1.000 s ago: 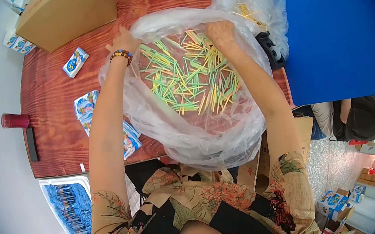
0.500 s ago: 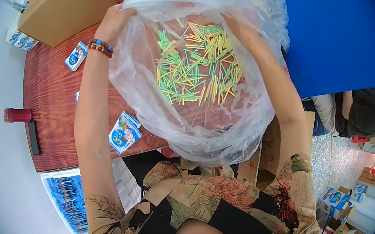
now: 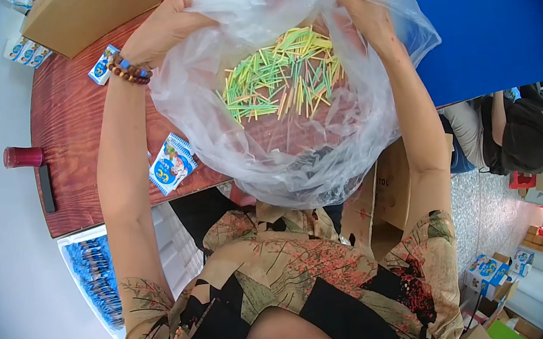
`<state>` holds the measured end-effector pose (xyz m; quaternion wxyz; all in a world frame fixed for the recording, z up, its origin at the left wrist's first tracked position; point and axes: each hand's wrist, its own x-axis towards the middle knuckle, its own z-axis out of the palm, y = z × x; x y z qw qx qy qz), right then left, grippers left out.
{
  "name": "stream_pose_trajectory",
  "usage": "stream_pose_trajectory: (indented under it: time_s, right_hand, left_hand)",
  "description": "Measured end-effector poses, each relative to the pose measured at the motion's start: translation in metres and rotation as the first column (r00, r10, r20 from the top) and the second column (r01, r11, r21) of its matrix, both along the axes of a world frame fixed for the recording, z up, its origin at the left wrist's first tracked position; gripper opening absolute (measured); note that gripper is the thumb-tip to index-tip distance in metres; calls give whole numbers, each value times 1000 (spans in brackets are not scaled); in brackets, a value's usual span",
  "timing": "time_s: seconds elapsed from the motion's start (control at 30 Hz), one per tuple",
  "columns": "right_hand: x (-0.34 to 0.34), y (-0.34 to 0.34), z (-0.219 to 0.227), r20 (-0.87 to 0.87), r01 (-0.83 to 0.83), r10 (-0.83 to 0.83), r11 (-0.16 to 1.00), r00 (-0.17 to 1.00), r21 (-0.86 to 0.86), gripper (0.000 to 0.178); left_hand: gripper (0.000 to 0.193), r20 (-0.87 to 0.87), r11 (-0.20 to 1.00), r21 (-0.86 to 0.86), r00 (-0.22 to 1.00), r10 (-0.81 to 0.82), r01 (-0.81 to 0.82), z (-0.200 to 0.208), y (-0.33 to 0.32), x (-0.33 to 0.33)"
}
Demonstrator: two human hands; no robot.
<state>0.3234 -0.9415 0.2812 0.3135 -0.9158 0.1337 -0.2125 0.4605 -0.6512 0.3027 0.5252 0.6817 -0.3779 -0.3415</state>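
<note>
A large clear plastic bag (image 3: 301,182) lies wide open on the table in front of me. Inside it is a loose heap of thin green, yellow and pink sticks (image 3: 286,74); they look like short straws. My left hand (image 3: 178,24), with a beaded bracelet at the wrist, is closed on the bag's upper left rim. At the upper right, my right hand (image 3: 364,14) pinches the bag's film, its fingertips partly covered by plastic folds.
Blue-and-white packets (image 3: 172,164) lie on the red-brown wooden table (image 3: 74,148). A cardboard box (image 3: 90,18) stands far left, a dark red cup (image 3: 23,156) at the left edge. A blue surface (image 3: 487,21) is at right, near another person (image 3: 523,134). An open carton (image 3: 386,195) stands below the bag.
The sticks have slid together into one heap toward the bag's far side. My right hand, behind plastic before, now shows at the far rim. The bag's near edge has moved away from me.
</note>
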Motion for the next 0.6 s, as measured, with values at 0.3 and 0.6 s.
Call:
stream_pose_trajectory:
  time_s: [0.3,0.6]
  right_hand:
    - [-9,5,-13,-177,-37,-9,967,984,-253,46]
    - [12,54,-20,164,-169,266,879,950,-445,60]
  left_hand:
    - [27,11,987,-59,989,149,-148,-19,-14,21]
    - [29,-120,957,-183,971,207,-226,-27,-33,29]
